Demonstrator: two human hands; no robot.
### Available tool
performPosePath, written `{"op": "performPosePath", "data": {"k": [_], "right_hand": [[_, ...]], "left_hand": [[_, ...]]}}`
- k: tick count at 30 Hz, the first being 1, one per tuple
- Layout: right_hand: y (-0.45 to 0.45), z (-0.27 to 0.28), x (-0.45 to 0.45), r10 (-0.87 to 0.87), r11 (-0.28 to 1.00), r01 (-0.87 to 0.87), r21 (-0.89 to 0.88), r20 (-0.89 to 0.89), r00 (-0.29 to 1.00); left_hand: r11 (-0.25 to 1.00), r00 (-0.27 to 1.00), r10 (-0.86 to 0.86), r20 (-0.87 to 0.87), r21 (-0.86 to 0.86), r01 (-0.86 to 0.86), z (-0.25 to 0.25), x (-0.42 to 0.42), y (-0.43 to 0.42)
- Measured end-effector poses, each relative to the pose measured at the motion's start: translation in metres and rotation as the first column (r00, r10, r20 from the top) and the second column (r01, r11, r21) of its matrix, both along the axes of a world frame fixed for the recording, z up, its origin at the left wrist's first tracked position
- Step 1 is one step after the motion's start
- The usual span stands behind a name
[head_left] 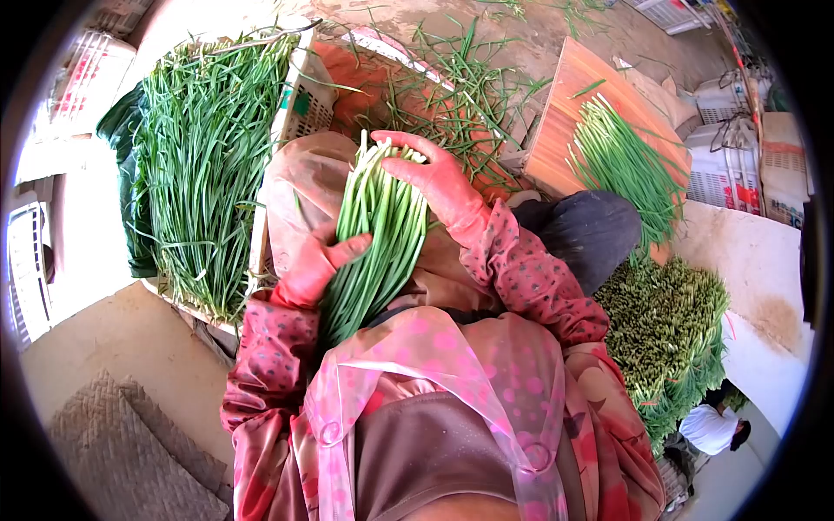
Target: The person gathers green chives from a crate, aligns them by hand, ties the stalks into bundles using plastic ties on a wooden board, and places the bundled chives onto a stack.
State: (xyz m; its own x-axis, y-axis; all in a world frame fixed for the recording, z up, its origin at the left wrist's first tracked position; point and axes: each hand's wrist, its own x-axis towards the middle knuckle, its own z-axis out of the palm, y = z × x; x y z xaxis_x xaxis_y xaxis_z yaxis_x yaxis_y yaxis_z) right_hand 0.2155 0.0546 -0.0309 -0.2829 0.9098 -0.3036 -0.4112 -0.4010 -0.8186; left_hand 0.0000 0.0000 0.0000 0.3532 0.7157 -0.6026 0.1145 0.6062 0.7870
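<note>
A bunch of garlic chives (pixel 380 221) lies against my lap, its pale stem ends up and its green leaves running down toward my apron. My left hand (pixel 314 265), in a pink-orange rubber glove, is wrapped round the left side of the bunch with the thumb across the front. At the top, my right hand (pixel 439 182), gloved alike, curls its fingers over the pale ends on the right side. Part of the left fingers is hidden behind the stems.
On my left stands a crate (pixel 300 100) heaped with loose chives (pixel 208 165). A wooden board (pixel 560 122) at right bears another chive bunch (pixel 621 156). Nearer sit stacked chives (pixel 665 330), ends up. Scraps (pixel 460 87) litter the floor ahead. Another person (pixel 712 429) is at lower right.
</note>
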Motion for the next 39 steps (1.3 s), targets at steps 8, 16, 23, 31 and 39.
{"op": "performPosePath", "data": {"k": [8,16,23,31,39], "right_hand": [[-0.001,0.0,-0.003,-0.087,0.981,0.073,0.179,0.071,0.994],[0.003,0.014,0.005,0.103,0.983,-0.096,0.159,-0.035,0.994],[0.004,0.014,-0.001,0.078,0.991,-0.086,0.105,0.081,0.994],[0.105,0.09,0.118,-0.367,0.777,-0.194,0.599,0.681,0.634],[0.159,0.132,0.182,-0.697,0.646,-0.29,0.706,0.701,0.154]], "left_hand": [[0.987,0.999,0.026,-0.039,0.162,-0.019,0.011,0.021,0.045],[0.927,0.938,-0.347,-0.029,0.14,0.347,0.006,0.01,0.063],[0.735,0.851,-0.476,-0.222,0.43,0.524,0.007,0.011,0.07],[0.868,0.87,-0.481,0.107,-0.082,0.49,0.012,-0.011,0.025],[0.81,0.901,0.032,-0.433,0.539,0.23,0.057,-0.027,0.047]]}}
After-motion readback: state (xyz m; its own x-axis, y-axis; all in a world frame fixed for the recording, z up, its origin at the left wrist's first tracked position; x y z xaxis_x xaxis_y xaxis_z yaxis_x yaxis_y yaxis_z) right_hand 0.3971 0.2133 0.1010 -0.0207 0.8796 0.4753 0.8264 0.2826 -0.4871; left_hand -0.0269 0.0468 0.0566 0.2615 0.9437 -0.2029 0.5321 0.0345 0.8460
